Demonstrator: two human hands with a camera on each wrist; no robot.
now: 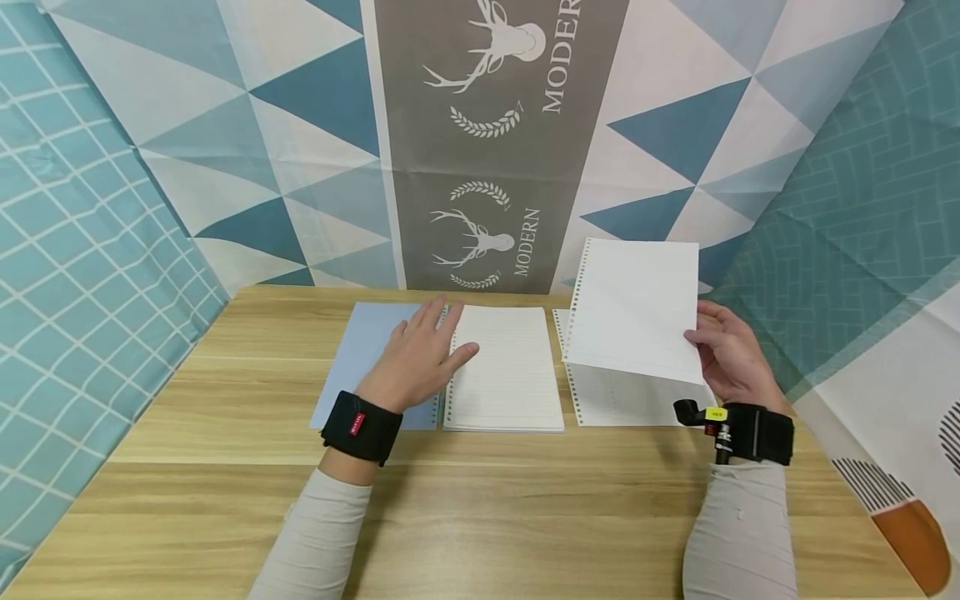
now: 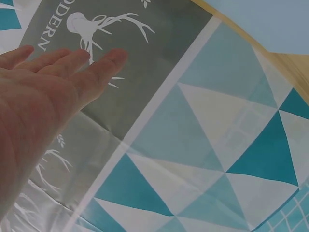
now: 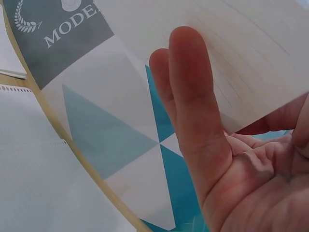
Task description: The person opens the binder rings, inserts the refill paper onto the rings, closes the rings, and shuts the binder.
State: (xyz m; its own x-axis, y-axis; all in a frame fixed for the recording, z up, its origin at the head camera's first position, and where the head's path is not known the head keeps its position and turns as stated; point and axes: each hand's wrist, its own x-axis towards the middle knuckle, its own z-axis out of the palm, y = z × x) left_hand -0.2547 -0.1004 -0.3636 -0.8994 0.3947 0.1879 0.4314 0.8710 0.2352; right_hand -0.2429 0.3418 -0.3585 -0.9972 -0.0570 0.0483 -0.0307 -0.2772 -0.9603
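At a wooden worktop [image 1: 525,517], both arms extended toward the far edge. With the right hand [image 1: 738,354], near the right edge, holds up a loose white sheet [image 1: 637,308]; pinches it by its right border between thumb and fingers (two fingers long and nearly straight in the right wrist view, faint ruling on the paper beside them). Tilted, that sheet, with a row of small holes down its left border. Beneath it, flat and close to the far edge, more punched white paper [image 1: 637,404]. Just left of that, also by the far edge: ruled pages [image 1: 510,375], then a blue cover [image 1: 356,358], side by side along a holed seam. Over the seam, spreads the left hand [image 1: 423,358], fingers straight, thumb held wide, gripping nothing; contact with the paper, cannot tell. Wears a black wristband [image 1: 363,427] on each arm, pale sleeves [image 1: 318,533] behind. Beyond the far edge, patterned cloth [image 1: 315,142]: blue and white triangles, grey band with white deer heads.
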